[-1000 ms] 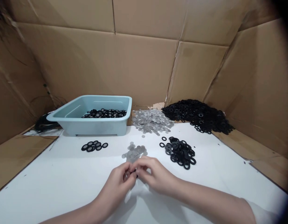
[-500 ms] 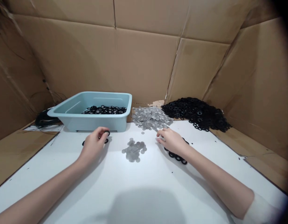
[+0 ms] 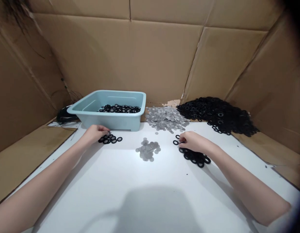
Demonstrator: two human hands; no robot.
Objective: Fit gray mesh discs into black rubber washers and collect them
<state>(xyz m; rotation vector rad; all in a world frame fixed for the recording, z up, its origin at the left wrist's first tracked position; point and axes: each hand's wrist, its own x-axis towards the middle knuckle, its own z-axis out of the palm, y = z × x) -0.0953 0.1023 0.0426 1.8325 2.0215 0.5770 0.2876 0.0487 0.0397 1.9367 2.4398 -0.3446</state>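
Note:
Beside the front of the blue basin, my left hand [image 3: 93, 134] is closed, fingertips pinched low over a small group of black rings with grey centres [image 3: 113, 139]. What sits in that pinch is mostly hidden. On the right, my right hand [image 3: 193, 141] curls over the near edge of loose black rings [image 3: 195, 157], thumb and forefinger closed around what looks like one black ring. Two more rings lie by its fingertips. Between the hands, a small heap of thin grey discs [image 3: 147, 150] lies on the white table.
The light blue basin [image 3: 111, 120] holds many black rings with grey centres. Behind are a large pile of grey discs [image 3: 166, 118] and a big mound of black rings [image 3: 219, 115]. Cardboard walls [image 3: 159, 58] enclose the white tabletop [image 3: 103, 191]. Dark strands [image 3: 66, 116] lie left of the basin.
My left hand has moved from holding up a black ring to the group by the basin, which now shows more. My right hand has come down onto the loose rings. The view has shifted.

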